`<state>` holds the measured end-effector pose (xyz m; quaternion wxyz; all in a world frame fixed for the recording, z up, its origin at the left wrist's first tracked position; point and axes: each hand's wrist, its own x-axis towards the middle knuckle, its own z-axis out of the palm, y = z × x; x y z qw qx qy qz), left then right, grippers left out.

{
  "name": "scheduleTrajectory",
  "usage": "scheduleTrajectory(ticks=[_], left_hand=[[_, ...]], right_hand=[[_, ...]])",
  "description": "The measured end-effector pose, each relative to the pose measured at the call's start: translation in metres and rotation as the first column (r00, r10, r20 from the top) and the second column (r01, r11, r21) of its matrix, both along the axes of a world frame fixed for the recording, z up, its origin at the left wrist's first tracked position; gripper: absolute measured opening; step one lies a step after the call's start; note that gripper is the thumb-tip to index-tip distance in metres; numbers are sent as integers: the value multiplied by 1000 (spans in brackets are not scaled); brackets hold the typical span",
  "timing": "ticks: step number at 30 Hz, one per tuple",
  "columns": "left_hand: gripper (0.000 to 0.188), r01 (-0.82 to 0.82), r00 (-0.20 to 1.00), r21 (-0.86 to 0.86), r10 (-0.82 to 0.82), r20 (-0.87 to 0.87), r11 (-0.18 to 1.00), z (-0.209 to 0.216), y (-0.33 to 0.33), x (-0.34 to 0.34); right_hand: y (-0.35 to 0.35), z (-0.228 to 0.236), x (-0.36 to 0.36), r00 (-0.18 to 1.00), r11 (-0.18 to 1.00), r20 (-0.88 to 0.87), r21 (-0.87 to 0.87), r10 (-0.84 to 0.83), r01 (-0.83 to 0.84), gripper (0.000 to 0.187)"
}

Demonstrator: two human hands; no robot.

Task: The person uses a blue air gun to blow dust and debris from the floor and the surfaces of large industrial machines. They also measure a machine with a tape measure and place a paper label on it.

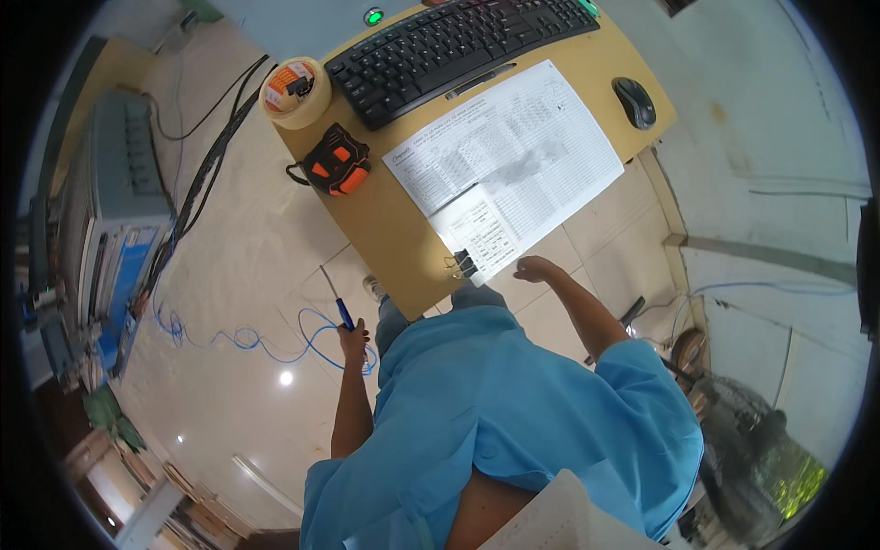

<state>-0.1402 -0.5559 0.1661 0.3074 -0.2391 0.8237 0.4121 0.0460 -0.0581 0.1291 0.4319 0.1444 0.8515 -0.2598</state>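
Observation:
In the head view my left hand [352, 341] hangs beside the table's left edge. Its fingers are closed round a blue-handled tool [343, 310] with a long thin shaft pointing away from me, and loops of blue hose [307, 339] lie around that hand. Whether hose and tool are joined I cannot tell. My right hand [539, 269], fingers curled in, is close to the near right corner of a small printed sheet [478, 229]. What it holds, if anything, is hidden. A black binder clip [465, 264] grips that sheet, which lies over a larger printed paper [513, 137].
On the yellowish table [394, 247] are a black keyboard [449, 55], a pen [481, 81], a mouse [633, 103], a tape roll [295, 93] and an orange-black tape measure [339, 163]. Black cables [206, 165] run at left near a grey machine [128, 165]. A fan [733, 458] stands at right.

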Motion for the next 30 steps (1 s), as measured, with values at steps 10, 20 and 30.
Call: scheduleTrajectory(ticks=[10,20,30], left_hand=[[57,61,998,-79,-59,21,995,-10,66,66],[52,-72,975,126,43,220,989,10,95,54],[36,-315,865,344,119,488,885,13,31,81]], right_hand=[[12,-28,61,708,699,260,-146,-656,700,35],[5,-27,45,709,692,-73,-306,-702,654,36],[28,3,48,721,693,62,-226,-691,684,34]])
